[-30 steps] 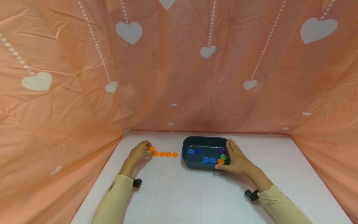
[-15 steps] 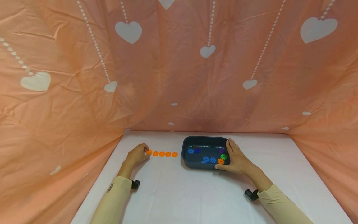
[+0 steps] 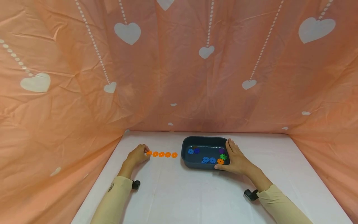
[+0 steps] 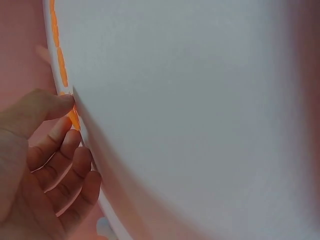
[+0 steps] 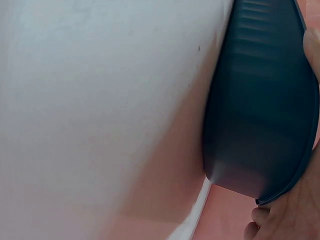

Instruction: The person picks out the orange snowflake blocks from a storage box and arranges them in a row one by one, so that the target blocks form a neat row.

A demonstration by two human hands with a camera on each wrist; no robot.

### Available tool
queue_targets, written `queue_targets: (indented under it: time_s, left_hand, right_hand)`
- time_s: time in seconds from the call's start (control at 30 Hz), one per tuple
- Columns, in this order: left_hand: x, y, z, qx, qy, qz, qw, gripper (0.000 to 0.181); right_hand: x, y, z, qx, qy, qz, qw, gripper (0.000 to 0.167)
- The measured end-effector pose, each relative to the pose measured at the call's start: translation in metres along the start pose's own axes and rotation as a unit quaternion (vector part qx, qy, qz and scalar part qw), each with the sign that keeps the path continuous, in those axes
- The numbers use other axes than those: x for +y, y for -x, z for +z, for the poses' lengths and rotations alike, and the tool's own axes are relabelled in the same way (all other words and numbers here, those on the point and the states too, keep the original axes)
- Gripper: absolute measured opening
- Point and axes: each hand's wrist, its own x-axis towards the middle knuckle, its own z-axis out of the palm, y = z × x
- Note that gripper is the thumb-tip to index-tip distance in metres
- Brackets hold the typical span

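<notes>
My left hand (image 3: 138, 154) is at the left end of a row of orange flower-shaped discs (image 3: 161, 154) lying on the white table. Its thumb and index finger pinch the leftmost orange disc (image 4: 74, 118), which is partly hidden by the fingers in the left wrist view; the other fingers are loosely bent. My right hand (image 3: 237, 158) holds the right end of a dark blue-grey rectangular tub (image 3: 198, 165), thumb at the front rim and fingers by the back right corner. Inside the tub lie blue discs (image 3: 212, 160), a green disc (image 3: 223, 156), an orange disc (image 3: 220, 161) and a purple disc (image 3: 222, 151).
The white table (image 3: 179, 196) reaches back to a peach curtain (image 3: 179, 77) printed with pale hearts, which also hangs along both sides. Black wrist cameras sit on the left wrist (image 3: 136, 184) and the right wrist (image 3: 251, 195).
My left hand has moved slightly left and down, bringing its orange disc from above the row's end down into line with the others. The right hand and tub have stayed put.
</notes>
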Motion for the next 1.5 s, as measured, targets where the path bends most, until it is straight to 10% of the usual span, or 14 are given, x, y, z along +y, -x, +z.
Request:
queue_targets:
  time_s: [0.33,0.63,1.1,1.5]
  left_hand:
    - [0.002,0.004,0.003,0.002,0.013,-0.009,0.9999,0.024]
    - [0.016,-0.009,0.009,0.07,0.048,0.033,0.9959,0.033]
    - [0.114,-0.016,0.015,0.101,0.027,0.157,0.9821,0.031]
    - [0.187,-0.02,0.037,0.016,-0.016,0.223,0.9745,0.033]
  right_hand:
    - [0.0,0.0,0.002,0.003,0.002,0.001,1.0,0.14]
    - [0.0,0.0,0.002,0.002,0.005,0.002,1.0,0.142]
    - [0.0,0.001,0.001,0.007,0.009,-0.003,0.9999,0.143]
    - [-0.001,0.001,-0.001,0.008,0.005,-0.006,0.9999,0.142]
